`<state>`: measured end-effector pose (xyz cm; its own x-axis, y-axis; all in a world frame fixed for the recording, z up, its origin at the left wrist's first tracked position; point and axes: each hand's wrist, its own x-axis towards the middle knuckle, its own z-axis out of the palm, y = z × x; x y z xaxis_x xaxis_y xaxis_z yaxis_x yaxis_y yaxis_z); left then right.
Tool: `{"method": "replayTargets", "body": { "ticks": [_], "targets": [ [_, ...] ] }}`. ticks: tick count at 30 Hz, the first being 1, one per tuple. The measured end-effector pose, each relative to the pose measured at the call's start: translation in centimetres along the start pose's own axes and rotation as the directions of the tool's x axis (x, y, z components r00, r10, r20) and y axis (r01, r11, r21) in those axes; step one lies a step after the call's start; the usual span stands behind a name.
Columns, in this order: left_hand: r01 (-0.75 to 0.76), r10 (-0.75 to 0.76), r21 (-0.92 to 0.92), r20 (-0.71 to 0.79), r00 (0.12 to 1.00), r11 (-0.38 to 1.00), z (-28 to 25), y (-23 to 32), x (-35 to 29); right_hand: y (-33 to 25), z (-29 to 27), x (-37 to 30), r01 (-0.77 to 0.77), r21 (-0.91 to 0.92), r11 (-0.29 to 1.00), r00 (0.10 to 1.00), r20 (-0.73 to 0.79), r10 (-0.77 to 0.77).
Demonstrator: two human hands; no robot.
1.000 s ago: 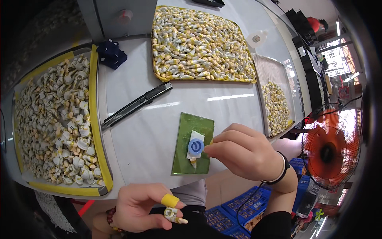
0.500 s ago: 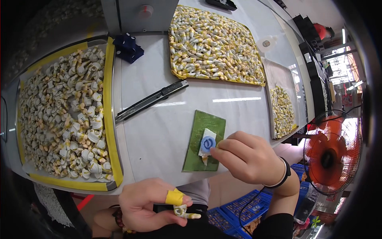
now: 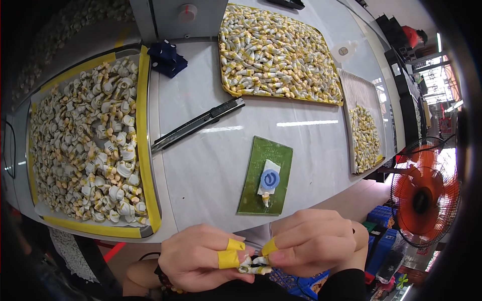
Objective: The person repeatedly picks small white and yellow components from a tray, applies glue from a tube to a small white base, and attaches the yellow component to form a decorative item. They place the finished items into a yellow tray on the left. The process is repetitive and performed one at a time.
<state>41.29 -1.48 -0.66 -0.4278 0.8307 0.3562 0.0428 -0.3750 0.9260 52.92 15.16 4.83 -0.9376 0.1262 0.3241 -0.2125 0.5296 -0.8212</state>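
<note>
In front of my body my left hand pinches a small white plastic figure part with a yellowish tip. Yellow tape wraps its fingers. Facing it, my right hand has its taped fingertips closed at the same spot, on a small whitish piece partly hidden by the fingers. Whether the two pieces are joined I cannot tell. Beyond the hands a green plate lies on the table. On it rests a blue disc with a curved dark mark, over a white pad. A small figure part lies at the pad's near end.
A yellow-taped tray at left is heaped with white parts. At the back stands another full tray, beside a partly filled tray. A black utility knife and dark blue cloth lie on the table. An orange fan stands right.
My right hand has left the blue disc and come down to my left hand, where its fingers now meet the held part. The blue disc stays on the plate. The view has shifted slightly.
</note>
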Motion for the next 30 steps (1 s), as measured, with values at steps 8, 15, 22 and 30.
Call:
{"method": "replayTargets", "body": {
  "ticks": [8,15,22,30],
  "targets": [
    [-0.003,-0.015,0.071,0.249,0.968,0.997,-0.8,-0.5,-0.2,0.9,0.0,0.8,0.053,0.154,0.987,0.990,0.120,-0.071],
    [-0.084,0.085,0.134,-0.001,0.996,0.987,0.1,0.5,0.5,1.2,-0.2,1.1,0.072,0.230,0.971,0.983,0.151,-0.108],
    [-0.105,0.107,0.122,-0.011,0.994,0.987,0.1,0.4,0.7,0.8,-0.2,1.1,0.044,0.205,0.978,0.987,0.140,-0.073],
    [-0.033,0.009,0.149,0.162,0.987,0.988,-0.4,0.5,1.3,0.0,0.1,0.7,-0.021,0.065,0.998,0.997,0.071,0.016]
  ]
}}
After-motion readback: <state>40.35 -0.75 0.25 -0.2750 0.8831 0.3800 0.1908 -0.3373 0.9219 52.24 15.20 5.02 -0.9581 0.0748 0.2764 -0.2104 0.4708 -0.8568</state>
